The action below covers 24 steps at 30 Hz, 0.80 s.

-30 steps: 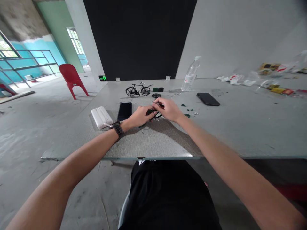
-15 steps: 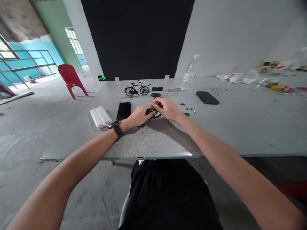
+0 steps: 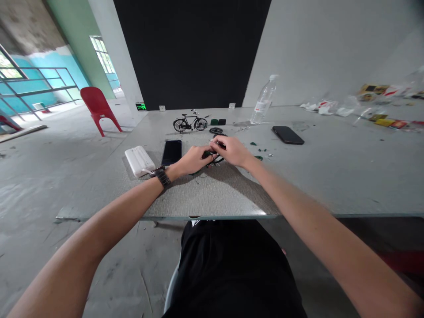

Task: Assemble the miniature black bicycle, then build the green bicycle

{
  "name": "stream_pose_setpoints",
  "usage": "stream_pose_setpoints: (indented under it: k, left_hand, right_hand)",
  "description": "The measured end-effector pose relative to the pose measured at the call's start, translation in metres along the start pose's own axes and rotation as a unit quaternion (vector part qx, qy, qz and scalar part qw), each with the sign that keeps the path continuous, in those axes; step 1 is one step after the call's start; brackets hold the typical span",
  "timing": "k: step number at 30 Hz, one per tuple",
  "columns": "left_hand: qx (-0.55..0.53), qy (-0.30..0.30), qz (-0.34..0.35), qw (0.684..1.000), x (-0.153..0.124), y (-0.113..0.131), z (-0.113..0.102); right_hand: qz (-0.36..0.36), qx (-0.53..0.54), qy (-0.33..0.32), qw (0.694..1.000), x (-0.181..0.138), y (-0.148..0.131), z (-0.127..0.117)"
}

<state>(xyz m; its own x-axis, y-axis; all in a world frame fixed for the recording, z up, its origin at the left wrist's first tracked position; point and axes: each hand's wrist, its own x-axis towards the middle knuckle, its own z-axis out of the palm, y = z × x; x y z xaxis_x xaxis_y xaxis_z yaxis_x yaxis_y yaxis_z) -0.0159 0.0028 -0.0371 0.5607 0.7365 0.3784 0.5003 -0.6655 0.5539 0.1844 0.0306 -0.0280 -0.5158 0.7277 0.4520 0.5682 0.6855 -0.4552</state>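
Both my hands meet over a grey mat (image 3: 212, 194) on the table. My left hand (image 3: 194, 160), with a dark watch on its wrist, is closed on a small black model part (image 3: 212, 157) with a wheel. My right hand (image 3: 232, 150) pinches a thin tool (image 3: 217, 142) with a red handle, its tip at that part. A finished black model bicycle (image 3: 190, 122) stands farther back. A loose black wheel (image 3: 216, 130) lies just beyond my hands.
A dark phone (image 3: 172, 152) and a white box (image 3: 139, 160) lie left of my hands. Another phone (image 3: 287, 135) and a plastic bottle (image 3: 263, 101) are to the right. Small green parts (image 3: 258, 157) and wrappers (image 3: 374, 110) are scattered on the glass table (image 3: 331, 185). A red chair (image 3: 97, 108) stands far left.
My hands stay together on the small part with hardly any shift; the view moved slightly.
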Motion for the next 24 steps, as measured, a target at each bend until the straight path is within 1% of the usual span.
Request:
stream_pose_setpoints:
  k: [6,24]
  left_hand:
    - [-0.002,-0.002,-0.011,1.0,-0.0003,0.0022,-0.0011]
    - [-0.005,-0.009,-0.012,1.0,0.0001,0.0004,-0.0009]
  right_hand:
    - [0.005,-0.004,-0.005,1.0,-0.0003,-0.0012,-0.001]
    - [0.003,-0.007,-0.003,1.0,0.0004,-0.0003,-0.0009]
